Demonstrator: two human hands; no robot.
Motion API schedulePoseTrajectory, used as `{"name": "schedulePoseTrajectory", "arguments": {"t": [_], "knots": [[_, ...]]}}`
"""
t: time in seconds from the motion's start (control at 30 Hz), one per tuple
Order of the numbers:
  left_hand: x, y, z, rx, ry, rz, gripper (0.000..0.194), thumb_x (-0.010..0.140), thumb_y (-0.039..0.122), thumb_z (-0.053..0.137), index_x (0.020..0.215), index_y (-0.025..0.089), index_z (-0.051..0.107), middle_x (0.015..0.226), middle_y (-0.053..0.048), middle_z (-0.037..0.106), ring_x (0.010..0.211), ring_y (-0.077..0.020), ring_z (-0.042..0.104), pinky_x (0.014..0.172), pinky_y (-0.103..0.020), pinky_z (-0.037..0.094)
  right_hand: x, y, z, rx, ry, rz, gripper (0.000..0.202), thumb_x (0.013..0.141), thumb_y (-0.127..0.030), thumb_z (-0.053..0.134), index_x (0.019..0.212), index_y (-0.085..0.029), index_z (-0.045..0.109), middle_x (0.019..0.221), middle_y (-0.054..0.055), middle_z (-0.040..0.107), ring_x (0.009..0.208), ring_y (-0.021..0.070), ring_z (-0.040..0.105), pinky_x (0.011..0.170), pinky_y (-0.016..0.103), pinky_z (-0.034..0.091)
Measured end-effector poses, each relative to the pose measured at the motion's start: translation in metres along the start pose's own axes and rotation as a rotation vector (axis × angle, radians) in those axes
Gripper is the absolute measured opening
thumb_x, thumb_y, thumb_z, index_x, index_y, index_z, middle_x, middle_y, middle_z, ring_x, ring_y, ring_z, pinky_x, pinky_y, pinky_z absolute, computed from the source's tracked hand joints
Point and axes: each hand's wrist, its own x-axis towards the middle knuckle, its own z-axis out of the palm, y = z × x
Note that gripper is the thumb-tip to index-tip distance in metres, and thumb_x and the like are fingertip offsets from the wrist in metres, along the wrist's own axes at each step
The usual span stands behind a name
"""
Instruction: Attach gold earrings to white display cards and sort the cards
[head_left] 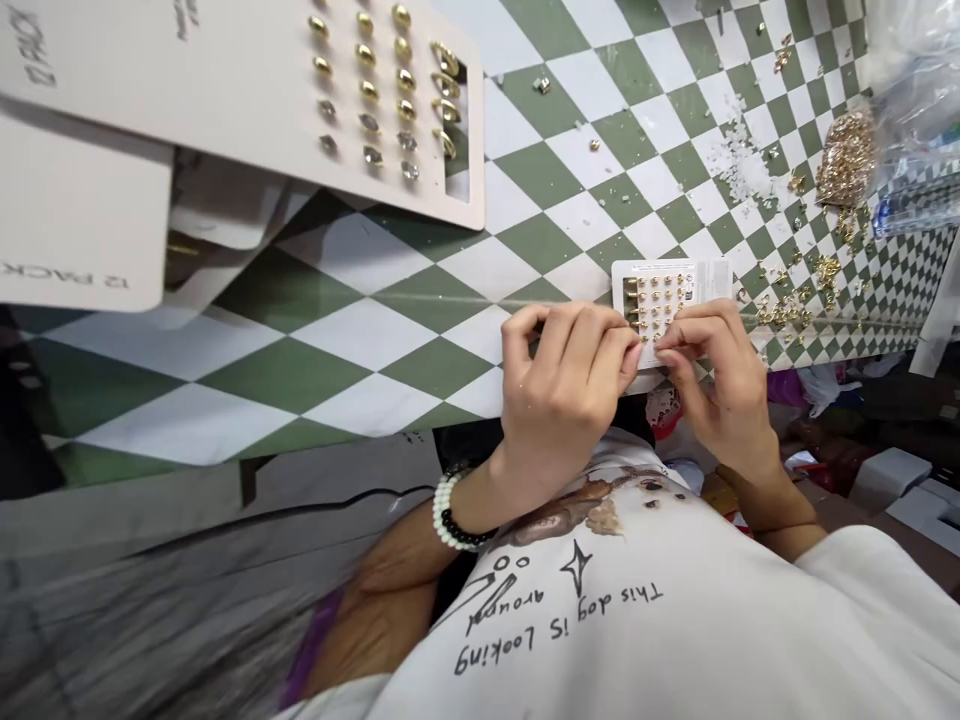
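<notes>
A small white earring card (709,282) with rows of gold studs lies near the front edge of the checkered table. My left hand (566,375), with a beaded bracelet at the wrist, is closed at the card's lower left corner; its thumb and index finger pinch together, and what they hold is too small to name. From the card's right side my right hand (716,375) reaches over its lower part. Its thumb and index fingertips nearly meet by the lowest studs, closed on something hidden or tiny.
Large earring cards (247,90) fill the upper left. Loose gold pieces (784,310) lie to the right, with a pile of small clear bits (742,165) behind them. A bag of gold parts (847,155) and clear plastic bags (919,110) are at the far right.
</notes>
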Motion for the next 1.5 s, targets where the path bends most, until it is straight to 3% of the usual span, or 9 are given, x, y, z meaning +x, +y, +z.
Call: {"name": "schedulePoseTrajectory", "arguments": {"t": [0.13, 0.3, 1.17, 1.3, 1.5], "knots": [[-0.001, 0.001, 0.002, -0.050, 0.007, -0.028, 0.012, 0.100, 0.019, 0.061, 0.088, 0.020, 0.063, 0.088, -0.002, 0.073, 0.084, -0.0203, 0.066, 0.085, -0.039, 0.043, -0.003, 0.001, 0.015, -0.075, 0.091, 0.045, 0.011, 0.102, -0.013, 0.050, 0.099, -0.023, 0.053, 0.095, 0.006, 0.060, 0.092, 0.0192, 0.058, 0.077, 0.034, 0.050], [-0.002, 0.003, 0.003, -0.049, 0.021, -0.036, 0.014, 0.100, 0.017, 0.060, 0.086, 0.019, 0.063, 0.088, -0.003, 0.072, 0.084, -0.0193, 0.065, 0.086, -0.039, 0.045, -0.003, 0.001, 0.014, -0.099, 0.113, 0.028, 0.014, 0.101, -0.009, 0.050, 0.099, -0.022, 0.053, 0.092, 0.004, 0.060, 0.091, 0.0175, 0.057, 0.080, 0.032, 0.049], [-0.002, 0.002, 0.000, -0.074, -0.052, -0.058, 0.018, 0.102, 0.018, 0.054, 0.088, 0.019, 0.065, 0.091, -0.004, 0.072, 0.088, -0.0218, 0.066, 0.086, -0.044, 0.049, 0.001, -0.004, 0.011, -0.189, 0.031, 0.040, 0.013, 0.104, -0.012, 0.047, 0.098, -0.022, 0.053, 0.095, 0.007, 0.059, 0.092, 0.0197, 0.058, 0.079, 0.033, 0.049], [-0.002, 0.003, 0.002, -0.039, -0.008, -0.074, 0.019, 0.101, 0.019, 0.056, 0.084, 0.020, 0.064, 0.088, -0.003, 0.071, 0.084, -0.0208, 0.066, 0.083, -0.042, 0.050, 0.003, -0.003, 0.006, -0.203, -0.028, 0.038, 0.011, 0.104, -0.015, 0.049, 0.101, -0.021, 0.058, 0.098, 0.008, 0.062, 0.095, 0.0201, 0.061, 0.082, 0.034, 0.051], [-0.002, 0.003, 0.001, -0.090, -0.047, -0.078, 0.019, 0.102, 0.020, 0.055, 0.085, 0.020, 0.063, 0.091, -0.004, 0.071, 0.089, -0.0205, 0.065, 0.087, -0.042, 0.049, 0.007, -0.003, -0.007, -0.118, -0.022, 0.049, 0.011, 0.099, -0.012, 0.058, 0.096, -0.021, 0.062, 0.092, 0.005, 0.066, 0.078, 0.0150, 0.061, 0.069, 0.030, 0.051]]}}
